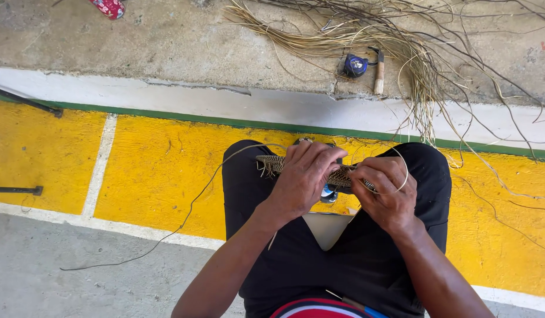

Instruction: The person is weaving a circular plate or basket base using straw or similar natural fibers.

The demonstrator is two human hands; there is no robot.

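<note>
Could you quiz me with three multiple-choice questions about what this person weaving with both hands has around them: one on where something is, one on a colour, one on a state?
1. Where does the hammer lie?
A. on the grey ledge beside the fibre pile
B. on the lap
C. on the yellow floor

2. What colour is the painted floor under the knees?
A. blue
B. yellow
C. red

3. The woven strip is:
A. lying on the floor
B. hanging from a hook
C. held by the left hand and right hand

Answers: 1 A, it rests by the fibres; 2 B, the paint is yellow; 3 C, both hands grip it.
</note>
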